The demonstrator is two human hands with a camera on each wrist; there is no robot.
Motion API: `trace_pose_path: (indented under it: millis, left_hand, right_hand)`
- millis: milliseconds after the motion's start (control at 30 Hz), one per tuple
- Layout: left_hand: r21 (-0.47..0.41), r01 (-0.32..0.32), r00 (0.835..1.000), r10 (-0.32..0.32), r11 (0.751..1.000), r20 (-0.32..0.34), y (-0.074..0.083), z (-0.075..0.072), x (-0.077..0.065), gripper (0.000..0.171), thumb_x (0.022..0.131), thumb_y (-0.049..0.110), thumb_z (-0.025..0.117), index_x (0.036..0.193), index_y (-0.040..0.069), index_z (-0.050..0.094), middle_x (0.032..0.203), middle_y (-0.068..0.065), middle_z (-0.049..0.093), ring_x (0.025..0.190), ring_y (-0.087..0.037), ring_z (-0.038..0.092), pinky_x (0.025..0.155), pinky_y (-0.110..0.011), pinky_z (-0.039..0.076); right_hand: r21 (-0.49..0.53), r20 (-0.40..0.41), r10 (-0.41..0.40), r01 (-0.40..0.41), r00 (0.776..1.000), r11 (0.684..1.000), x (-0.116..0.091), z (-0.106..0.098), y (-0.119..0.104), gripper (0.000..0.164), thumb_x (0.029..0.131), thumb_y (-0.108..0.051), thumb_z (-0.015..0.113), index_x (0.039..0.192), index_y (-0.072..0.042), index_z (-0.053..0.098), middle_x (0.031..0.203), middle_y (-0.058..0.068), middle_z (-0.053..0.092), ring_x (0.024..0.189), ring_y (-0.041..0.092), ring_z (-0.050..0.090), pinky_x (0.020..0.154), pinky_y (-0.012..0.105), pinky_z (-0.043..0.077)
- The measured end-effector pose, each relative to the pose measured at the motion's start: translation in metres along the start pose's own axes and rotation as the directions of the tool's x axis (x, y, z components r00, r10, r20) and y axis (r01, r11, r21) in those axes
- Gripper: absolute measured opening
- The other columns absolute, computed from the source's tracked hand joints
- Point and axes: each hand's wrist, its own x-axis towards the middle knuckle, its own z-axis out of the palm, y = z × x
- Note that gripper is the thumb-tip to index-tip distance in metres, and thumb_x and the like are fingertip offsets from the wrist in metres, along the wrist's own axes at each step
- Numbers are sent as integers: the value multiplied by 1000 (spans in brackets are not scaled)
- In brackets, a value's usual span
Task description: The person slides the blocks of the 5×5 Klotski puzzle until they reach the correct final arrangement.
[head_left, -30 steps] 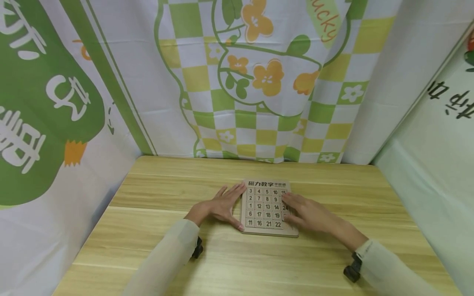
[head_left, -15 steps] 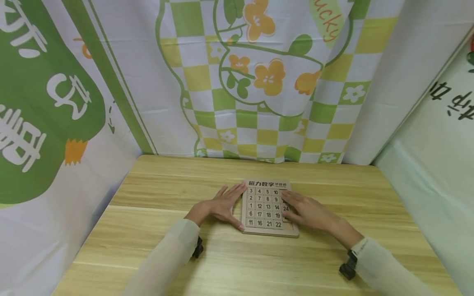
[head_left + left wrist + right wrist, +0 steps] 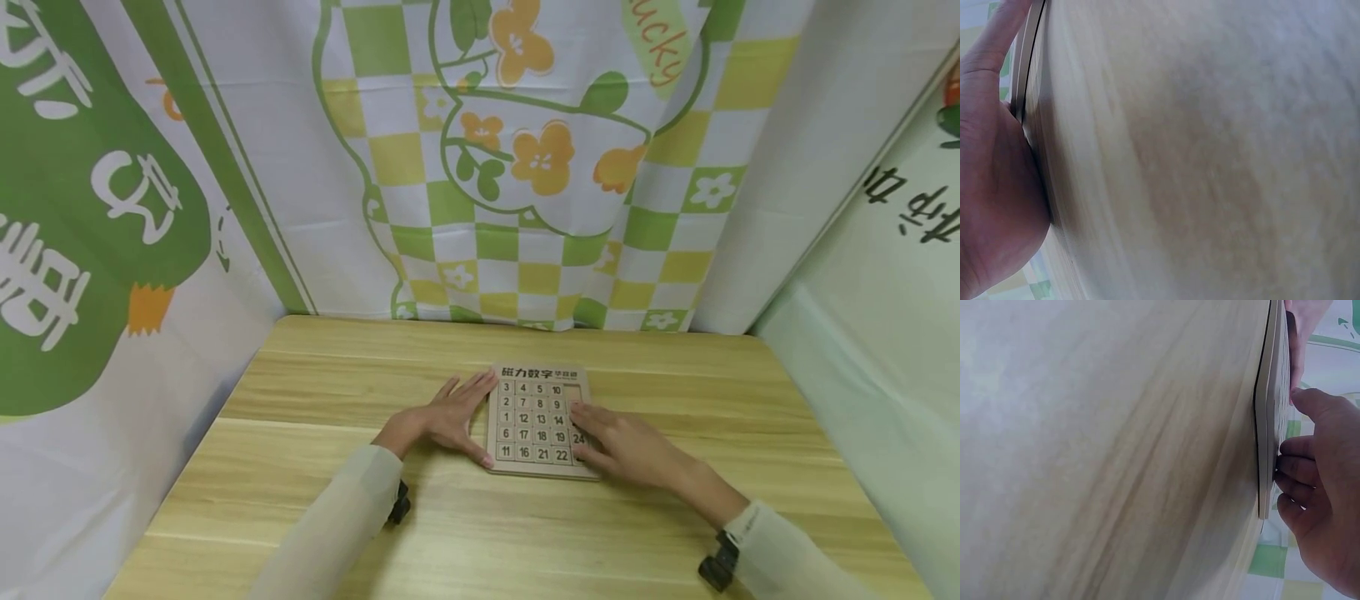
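Note:
A wooden number sliding puzzle (image 3: pixel 533 419) lies flat on the table, its rows of numbered tiles facing up. My left hand (image 3: pixel 447 418) is spread along its left side, with the fingertips at the upper left corner and the thumb at the lower left. From the right, my right hand (image 3: pixel 633 446) reaches over the puzzle, fingertips and thumb touching tiles in the rightmost column. That hand covers some numbers; the tile 24 (image 3: pixel 578 438) shows beside it. A bare slot is visible at the top of this column. In the right wrist view, the fingers (image 3: pixel 1297 469) bend slightly at the puzzle's edge.
The wood-grain table (image 3: pixel 360 367) extends around the puzzle on all sides. A printed curtain (image 3: pixel 495 275) hangs along its back edge, with more cloth at left and right. Each wrist wears a small black device, such as the right wrist camera (image 3: pixel 718 563).
My right hand has slid down the rightmost column toward me. Tile 24 has moved down a row, and the top slot, which held tile 15, is now bare. The left hand stays put.

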Motion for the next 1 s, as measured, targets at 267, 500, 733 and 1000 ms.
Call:
trace_pose_path:
  millis: [267, 500, 733, 1000]
  left_hand:
    - [41, 15, 1000, -15, 999, 3, 6, -2, -3, 144, 76, 71, 84, 170, 7, -3, 178, -13, -9, 165, -27, -7, 130, -56, -10]
    - [56, 21, 1000, -21, 998, 2, 6, -1, -1, 141, 77, 68, 85, 171, 9, -2, 178, -11, -8, 164, -28, -7, 130, -58, -8]
    - [46, 15, 1000, -15, 999, 1, 7, -1, -1, 142, 76, 69, 85, 170, 8, -2, 178, -13, -8, 165, -28, -7, 131, -56, -9]
    - [11, -9, 1000, 9, 1000, -2, 5, -3, -2, 147, 73, 80, 80, 171, 8, -3, 178, -13, -8, 165, -28, -7, 130, -56, -12]
  right_hand:
    - [-6, 9, -5, 5, 1000, 1000, 0, 0, -2, 63, 105, -41, 66, 148, 4, 57, 154, 25, 54, 141, 42, 55, 116, 55, 46]
    - [-15, 13, -9, 9, 1000, 1000, 4, -7, -6, 61, 104, -37, 69, 146, 6, 59, 152, 26, 56, 139, 44, 56, 114, 56, 47]
    - [-17, -14, -39, 39, 999, 999, 14, -10, -13, 60, 103, -36, 70, 145, 5, 60, 152, 26, 56, 138, 44, 57, 114, 57, 48]
    - [-8, 1, -68, 68, 998, 998, 36, -8, -21, 59, 105, -36, 68, 147, 3, 59, 154, 23, 55, 142, 42, 54, 115, 57, 47]
